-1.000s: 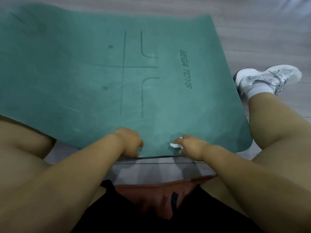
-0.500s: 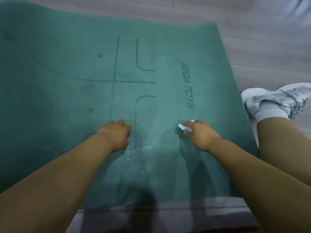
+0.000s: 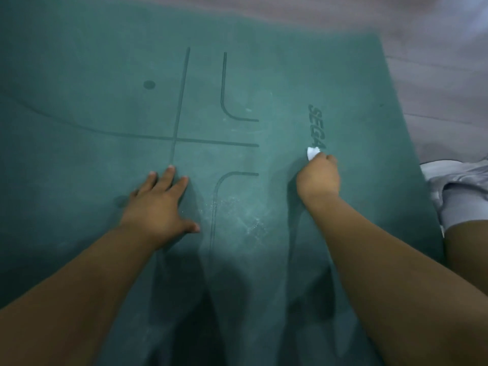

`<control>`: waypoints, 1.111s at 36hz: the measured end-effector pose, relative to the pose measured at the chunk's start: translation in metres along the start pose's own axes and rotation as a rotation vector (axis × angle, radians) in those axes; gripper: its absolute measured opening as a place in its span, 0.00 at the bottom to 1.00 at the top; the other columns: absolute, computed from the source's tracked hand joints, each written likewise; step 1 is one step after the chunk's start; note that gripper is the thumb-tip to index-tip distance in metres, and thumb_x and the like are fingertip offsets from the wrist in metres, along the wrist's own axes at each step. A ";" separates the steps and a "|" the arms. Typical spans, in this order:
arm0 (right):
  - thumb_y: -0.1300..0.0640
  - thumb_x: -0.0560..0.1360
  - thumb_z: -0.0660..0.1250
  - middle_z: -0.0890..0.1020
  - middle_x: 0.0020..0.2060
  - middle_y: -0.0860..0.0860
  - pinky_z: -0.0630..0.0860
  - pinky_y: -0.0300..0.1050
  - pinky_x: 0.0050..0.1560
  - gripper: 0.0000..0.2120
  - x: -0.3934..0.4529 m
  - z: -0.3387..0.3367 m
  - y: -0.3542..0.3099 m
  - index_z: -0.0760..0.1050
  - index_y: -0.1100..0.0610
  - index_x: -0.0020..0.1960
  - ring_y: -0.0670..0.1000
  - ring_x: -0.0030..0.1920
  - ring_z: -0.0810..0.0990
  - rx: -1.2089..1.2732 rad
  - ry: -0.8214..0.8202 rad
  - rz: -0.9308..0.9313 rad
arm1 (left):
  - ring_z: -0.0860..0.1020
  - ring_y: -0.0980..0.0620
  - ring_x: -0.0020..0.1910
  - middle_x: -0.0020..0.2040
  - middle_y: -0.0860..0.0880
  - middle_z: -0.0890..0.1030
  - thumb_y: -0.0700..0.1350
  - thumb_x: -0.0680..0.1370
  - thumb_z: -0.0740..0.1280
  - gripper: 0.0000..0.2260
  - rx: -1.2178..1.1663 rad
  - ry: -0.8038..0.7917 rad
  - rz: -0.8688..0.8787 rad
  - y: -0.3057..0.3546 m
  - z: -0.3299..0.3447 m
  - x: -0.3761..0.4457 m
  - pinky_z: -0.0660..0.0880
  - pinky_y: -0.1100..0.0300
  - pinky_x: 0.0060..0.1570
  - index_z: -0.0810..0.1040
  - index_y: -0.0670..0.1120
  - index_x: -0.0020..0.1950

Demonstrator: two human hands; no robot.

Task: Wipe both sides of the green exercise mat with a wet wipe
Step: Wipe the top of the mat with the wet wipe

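The green exercise mat (image 3: pixel 105 180) lies flat on the pale wood-look floor (image 3: pixel 435 75), filling most of what's in front of the person, who leans over it with both bare arms stretched forward. The left hand (image 3: pixel 158 207) is spread flat on the mat – fingers splayed, palm down, gripping nothing – just left of the curved line printed there. The right hand (image 3: pixel 318 178) is closed into a fist around a small white wet wipe (image 3: pixel 312 153), which sticks out past the knuckles and presses against the mat right on the dark printed lettering (image 3: pixel 317 128); only "SEGA" shows, the rest hidden under the hand. Between the two hands the mat carries pale, dusty streaks (image 3: pixel 245 220). At the far right edge a white sneaker (image 3: pixel 456 180) and a bare leg (image 3: pixel 470 249) sit beside the mat – the picture is somewhat blurred there
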State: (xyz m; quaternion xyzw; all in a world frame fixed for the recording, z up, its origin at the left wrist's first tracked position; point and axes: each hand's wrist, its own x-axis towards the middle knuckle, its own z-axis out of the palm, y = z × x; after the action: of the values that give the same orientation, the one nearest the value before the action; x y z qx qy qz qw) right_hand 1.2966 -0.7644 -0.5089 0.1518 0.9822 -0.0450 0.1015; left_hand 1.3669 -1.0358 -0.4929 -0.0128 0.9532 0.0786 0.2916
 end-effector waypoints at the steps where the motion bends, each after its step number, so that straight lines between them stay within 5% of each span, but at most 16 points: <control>1: 0.66 0.76 0.54 0.72 0.61 0.60 0.66 0.46 0.59 0.16 0.000 0.002 -0.013 0.70 0.65 0.63 0.59 0.61 0.70 -0.064 -0.010 -0.049 | 0.44 0.47 0.77 0.78 0.54 0.40 0.67 0.66 0.69 0.48 -0.014 0.001 0.000 0.000 -0.001 0.000 0.50 0.51 0.75 0.46 0.56 0.78; 8: 0.66 0.76 0.55 0.73 0.59 0.58 0.69 0.45 0.59 0.14 -0.016 0.029 -0.108 0.70 0.64 0.61 0.56 0.62 0.70 0.038 -0.123 -0.574 | 0.45 0.51 0.77 0.78 0.57 0.41 0.69 0.65 0.69 0.48 -0.062 0.037 0.018 -0.003 -0.004 -0.004 0.49 0.55 0.73 0.47 0.59 0.77; 12: 0.59 0.81 0.54 0.74 0.60 0.57 0.68 0.47 0.55 0.14 -0.022 0.012 -0.084 0.70 0.61 0.63 0.59 0.59 0.73 0.213 -0.080 -0.600 | 0.45 0.51 0.77 0.77 0.57 0.41 0.69 0.65 0.69 0.48 -0.095 0.037 0.021 -0.004 -0.002 -0.005 0.50 0.55 0.74 0.47 0.59 0.77; 18: 0.59 0.76 0.58 0.77 0.55 0.64 0.73 0.52 0.45 0.17 -0.001 -0.011 -0.015 0.75 0.65 0.60 0.66 0.50 0.77 0.255 0.366 -0.385 | 0.45 0.50 0.77 0.78 0.57 0.41 0.68 0.65 0.70 0.48 -0.088 0.018 0.015 -0.001 -0.006 -0.005 0.51 0.53 0.73 0.48 0.58 0.77; 23: 0.54 0.80 0.54 0.67 0.62 0.61 0.67 0.50 0.56 0.16 0.013 -0.003 0.022 0.72 0.61 0.62 0.62 0.56 0.69 0.017 0.144 -0.160 | 0.45 0.49 0.77 0.78 0.56 0.42 0.66 0.66 0.71 0.48 -0.093 0.011 0.004 0.002 -0.007 -0.004 0.51 0.53 0.73 0.49 0.57 0.77; 30: 0.60 0.78 0.60 0.71 0.51 0.54 0.61 0.39 0.44 0.09 0.009 0.014 0.013 0.78 0.62 0.51 0.58 0.52 0.72 0.212 0.211 -0.198 | 0.45 0.49 0.77 0.78 0.55 0.41 0.65 0.66 0.71 0.48 -0.094 0.008 -0.003 0.003 -0.007 -0.004 0.51 0.52 0.74 0.48 0.57 0.77; 34: 0.61 0.79 0.59 0.73 0.54 0.56 0.69 0.41 0.51 0.14 -0.008 0.016 -0.022 0.78 0.55 0.60 0.56 0.50 0.75 0.324 0.204 -0.261 | 0.45 0.49 0.77 0.78 0.56 0.42 0.65 0.65 0.72 0.48 -0.106 0.015 -0.007 0.003 -0.007 -0.004 0.51 0.52 0.73 0.50 0.57 0.77; 37: 0.64 0.77 0.61 0.77 0.53 0.59 0.71 0.43 0.49 0.11 -0.029 0.023 -0.060 0.79 0.62 0.56 0.59 0.47 0.77 0.378 0.199 -0.450 | 0.45 0.49 0.77 0.78 0.56 0.42 0.65 0.65 0.73 0.48 -0.115 0.018 -0.011 0.004 -0.007 -0.004 0.51 0.53 0.73 0.50 0.57 0.77; 40: 0.67 0.68 0.70 0.80 0.41 0.59 0.75 0.45 0.37 0.06 -0.049 0.034 -0.086 0.80 0.63 0.45 0.61 0.38 0.79 0.427 0.145 -0.727 | 0.45 0.50 0.77 0.78 0.56 0.43 0.65 0.64 0.73 0.48 -0.127 0.026 -0.012 0.004 -0.006 -0.003 0.51 0.53 0.73 0.50 0.57 0.77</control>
State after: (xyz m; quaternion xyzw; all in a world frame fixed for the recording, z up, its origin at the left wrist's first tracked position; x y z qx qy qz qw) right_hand 1.3219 -0.8646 -0.5265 -0.1840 0.9450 -0.2695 -0.0242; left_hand 1.3661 -1.0330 -0.4858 -0.0378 0.9499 0.1368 0.2784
